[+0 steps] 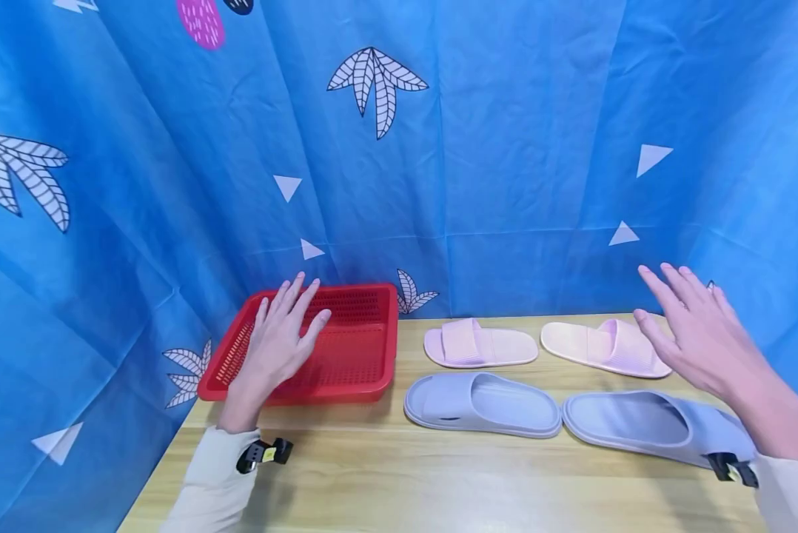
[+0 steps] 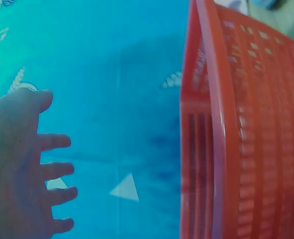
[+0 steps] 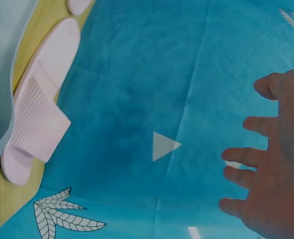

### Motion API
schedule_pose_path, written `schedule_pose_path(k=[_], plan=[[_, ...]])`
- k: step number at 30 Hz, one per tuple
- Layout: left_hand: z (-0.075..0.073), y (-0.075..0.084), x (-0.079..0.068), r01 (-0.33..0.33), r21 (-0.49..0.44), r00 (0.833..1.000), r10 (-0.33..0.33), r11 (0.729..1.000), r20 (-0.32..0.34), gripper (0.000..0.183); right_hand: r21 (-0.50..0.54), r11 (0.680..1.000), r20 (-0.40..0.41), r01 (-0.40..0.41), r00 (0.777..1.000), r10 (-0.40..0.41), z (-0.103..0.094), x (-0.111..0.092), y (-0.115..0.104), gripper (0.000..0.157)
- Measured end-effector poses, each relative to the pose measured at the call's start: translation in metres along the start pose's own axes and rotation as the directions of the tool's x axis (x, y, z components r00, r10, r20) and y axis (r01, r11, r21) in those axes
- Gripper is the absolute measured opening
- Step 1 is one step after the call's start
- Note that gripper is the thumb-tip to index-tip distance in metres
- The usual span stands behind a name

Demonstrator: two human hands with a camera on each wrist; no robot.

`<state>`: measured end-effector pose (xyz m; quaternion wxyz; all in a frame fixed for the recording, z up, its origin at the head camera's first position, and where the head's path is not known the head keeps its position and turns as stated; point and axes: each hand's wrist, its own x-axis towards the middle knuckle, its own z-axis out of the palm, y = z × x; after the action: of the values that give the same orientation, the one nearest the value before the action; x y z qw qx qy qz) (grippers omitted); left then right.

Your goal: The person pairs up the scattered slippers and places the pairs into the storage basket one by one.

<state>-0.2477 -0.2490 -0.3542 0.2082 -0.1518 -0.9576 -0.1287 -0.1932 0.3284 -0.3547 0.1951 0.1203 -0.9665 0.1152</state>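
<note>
In the head view my left hand [image 1: 275, 344] is raised over the red plastic basket [image 1: 389, 348], fingers spread and holding nothing. The left wrist view shows that hand [image 2: 17, 164] apart from the slatted basket wall [image 2: 226, 129]. My right hand [image 1: 702, 337], also spread with nothing in it, hovers at the right. It overlaps the toe end of a pink slide slipper [image 1: 568, 339], which shows at the left of the right wrist view. A second pink slipper [image 1: 505, 346] lies left of it. In front are two grey-blue slippers, one left [image 1: 448, 400] and one right [image 1: 612, 418].
Slippers and basket stand on a light wooden table [image 1: 399, 481]. A blue curtain [image 1: 519, 148] printed with leaves and triangles hangs behind the table and along its left side. Each wrist wears a small black camera strap, the left one [image 1: 262, 453] near the basket's front.
</note>
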Motion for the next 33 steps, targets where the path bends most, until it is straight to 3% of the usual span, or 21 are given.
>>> schedule_pose_path(k=[8, 22, 33], plan=[[0.009, 0.028, -0.001, -0.027, -0.061, 0.998, 0.024, 0.998, -0.059, 0.065, 0.06, 0.997, -0.047, -0.05, 0.998, 0.052, -0.003, -0.014, -0.003, 0.067], [0.022, 0.06, -0.007, -0.057, -0.218, 0.99, 0.027, 0.974, -0.137, 0.064, 0.16, 0.986, -0.18, -0.038, 0.981, 0.067, -0.009, -0.033, -0.008, 0.066], [0.033, 0.09, -0.004, -0.075, -0.324, 0.99, 0.031, 0.943, -0.139, 0.061, 0.248, 0.968, -0.233, -0.048, 0.967, 0.107, -0.007, -0.046, -0.011, 0.067]])
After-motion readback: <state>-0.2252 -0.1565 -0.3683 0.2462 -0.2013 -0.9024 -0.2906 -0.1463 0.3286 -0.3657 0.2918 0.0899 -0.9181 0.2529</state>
